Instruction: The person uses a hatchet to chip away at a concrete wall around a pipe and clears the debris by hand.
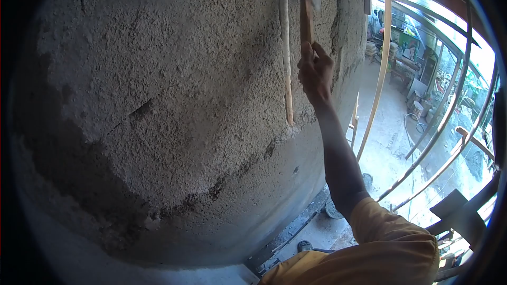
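My right hand [317,73] is wrapped round the wooden handle of a hammer [306,18], with the arm stretched up along the wall. The hammer's head is at the top, close to the rough grey wall [174,84], and partly blurred. Just left of the hammer, a thin pale pipe [285,47] runs down the wall and ends near the lower edge of the rough coat. My left hand is out of the picture.
Smoother plaster [264,195] lies below the rough coat. Wooden poles [381,63] and curved bars stand on the right. Beyond them is a bright yard with a white bucket [416,108] and stacked bags [371,49]. A round container [334,210] sits on the floor below.
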The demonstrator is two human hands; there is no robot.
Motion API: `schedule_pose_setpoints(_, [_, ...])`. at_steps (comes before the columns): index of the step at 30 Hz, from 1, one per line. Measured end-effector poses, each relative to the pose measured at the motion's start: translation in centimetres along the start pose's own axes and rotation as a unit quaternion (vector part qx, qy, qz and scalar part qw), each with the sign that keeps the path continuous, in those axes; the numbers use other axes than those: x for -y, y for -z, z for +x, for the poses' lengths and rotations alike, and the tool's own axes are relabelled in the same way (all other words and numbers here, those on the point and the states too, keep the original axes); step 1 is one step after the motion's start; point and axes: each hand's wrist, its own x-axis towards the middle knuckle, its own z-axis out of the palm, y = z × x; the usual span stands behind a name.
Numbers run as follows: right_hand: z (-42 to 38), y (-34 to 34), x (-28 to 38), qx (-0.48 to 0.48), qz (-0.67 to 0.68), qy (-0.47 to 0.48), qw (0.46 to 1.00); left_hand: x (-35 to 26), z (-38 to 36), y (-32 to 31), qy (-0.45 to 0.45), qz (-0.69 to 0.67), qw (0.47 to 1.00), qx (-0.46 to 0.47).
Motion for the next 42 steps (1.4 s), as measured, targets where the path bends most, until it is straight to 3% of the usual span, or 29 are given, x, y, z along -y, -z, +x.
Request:
schedule_pose_setpoints(1, [-0.2,-0.9,0.0,-0.044,-0.041,0.042,0.997,-0.2,0.1,0.3,-0.001,-0.002,1.000,0.002])
schedule_pose_setpoints(4, [-0.4,-4.3,0.9,-0.046,-0.186,0.063,0.979,0.4,-0.9,0.6,0.006,-0.013,1.000,0.009])
schedule_pose_setpoints(5, [0.8,-5.6,-1.9,-0.074,-0.185,0.101,0.975,0.9,-1.4,0.7,0.012,-0.013,1.000,0.013])
schedule_pose_setpoints(7, [0.4,-2.7,0.4,-0.010,-0.169,0.059,0.984,0.9,-1.3,0.9,0.011,-0.017,1.000,0.021])
schedule_pose_setpoints(10, [0.0,-2.1,-0.1,-0.071,-0.155,0.061,0.983,0.4,-0.1,0.7,0.005,-0.023,0.999,0.038])
schedule_pose_setpoints(13, [0.1,-5.3,-1.5,-0.070,-0.222,0.108,0.966,1.1,-1.2,1.8,0.013,-0.034,0.999,0.039])
schedule_pose_setpoints(17, [-0.5,-0.8,3.2,0.048,-0.239,0.061,0.968,1.2,-1.6,1.4,0.015,-0.051,0.997,0.056])
schedule_pose_setpoints(21, [-1.0,-4.3,-1.3,-0.078,-0.219,0.166,0.958,2.1,-2.3,2.1,0.024,-0.065,0.995,0.067])
schedule_pose_setpoints(22, [-0.5,-5.6,-3.1,-0.066,-0.291,0.172,0.939,2.7,-2.9,3.0,0.028,-0.066,0.995,0.065])
schedule_pose_setpoints(24, [-0.2,-3.3,-2.2,-0.028,-0.265,0.147,0.953,2.6,-2.6,3.2,0.026,-0.070,0.995,0.073])
schedule_pose_setpoints(26, [0.0,-1.2,0.4,0.000,-0.246,0.132,0.960,1.9,-0.4,1.7,0.014,-0.082,0.992,0.092])
schedule_pose_setpoints(29, [-0.4,-3.3,-0.6,-0.070,-0.226,0.126,0.963,-0.9,3.0,1.2,-0.012,-0.090,0.990,0.113])
schedule_pose_setpoints(30, [-0.3,-3.9,-0.8,0.003,-0.204,0.158,0.966,-0.9,3.4,1.7,-0.015,-0.093,0.989,0.115])
schedule_pose_setpoints(34, [0.4,-1.0,1.1,0.051,-0.257,0.084,0.961,-1.8,5.9,0.4,-0.034,-0.114,0.983,0.141])
schedule_pose_setpoints(36, [1.0,0.9,2.2,0.058,-0.257,0.110,0.958,-2.0,6.5,0.3,-0.040,-0.123,0.980,0.149])
schedule_pose_setpoints(39, [3.4,0.7,3.4,-0.011,-0.210,0.189,0.959,-8.3,8.1,-1.5,-0.209,0.099,0.969,0.085])
schedule_pose_setpoints(41, [6.6,-0.3,5.1,-0.065,-0.134,0.283,0.947,-9.1,8.0,-1.6,-0.219,0.073,0.970,0.080])
schedule_pose_setpoints(42, [7.6,-0.4,6.9,-0.055,-0.136,0.250,0.957,-9.0,7.6,-1.5,-0.221,0.060,0.970,0.078])
